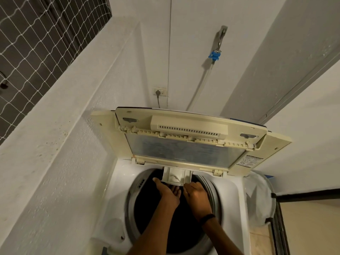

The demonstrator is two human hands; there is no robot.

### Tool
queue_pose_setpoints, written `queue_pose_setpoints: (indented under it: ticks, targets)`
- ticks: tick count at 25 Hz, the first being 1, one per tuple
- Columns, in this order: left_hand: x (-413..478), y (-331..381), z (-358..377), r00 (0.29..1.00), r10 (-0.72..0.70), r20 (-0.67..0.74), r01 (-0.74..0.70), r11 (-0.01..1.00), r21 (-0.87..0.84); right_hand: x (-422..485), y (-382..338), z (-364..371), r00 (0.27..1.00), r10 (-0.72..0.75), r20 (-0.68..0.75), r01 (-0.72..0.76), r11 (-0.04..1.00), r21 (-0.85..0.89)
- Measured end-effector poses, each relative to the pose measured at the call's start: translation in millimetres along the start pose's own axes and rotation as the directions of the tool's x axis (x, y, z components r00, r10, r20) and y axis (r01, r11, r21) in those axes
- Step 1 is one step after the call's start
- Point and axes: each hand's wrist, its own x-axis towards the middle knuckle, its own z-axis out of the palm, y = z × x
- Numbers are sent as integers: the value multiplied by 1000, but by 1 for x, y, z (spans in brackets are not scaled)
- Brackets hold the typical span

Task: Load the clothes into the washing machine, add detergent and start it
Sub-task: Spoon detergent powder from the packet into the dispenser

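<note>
Now left hand, right hand at detergent drawer over drum.

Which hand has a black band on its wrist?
The right hand, at the cream plastic detergent drawer's right corner; the left hand has a bare wrist.

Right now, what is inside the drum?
The drum shows only black inside; whether clothes lie there cannot be told. The left hand and right hand, at the drawer above its back rim, cover part.
</note>
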Motion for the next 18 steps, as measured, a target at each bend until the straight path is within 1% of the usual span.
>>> queue_pose_setpoints:
  ticks: [4,7,12,16,18]
  targets:
    - [-2,0,-1,1000,7,24,-6,1000,-13,-2,-3,-3,999,-28,-17,28,1000,-3]
    - [2,-1,0,999,2,53,0,999,-43,-3,-7,-2,995,-74,-64,73,997,-18]
    - [1,1,6,997,9,75,-6,999,-43,-8,-8,-4,991,-95,-92,93,995,-20]
    - [2,2,7,997,19,76,-16,999,-43,-11,-15,-10,997,-59,-47,59,998,3]
    - [0,1,7,997,26,68,-24,999,-37,-11,-23,-13,999,26,-39,-24,998,62]
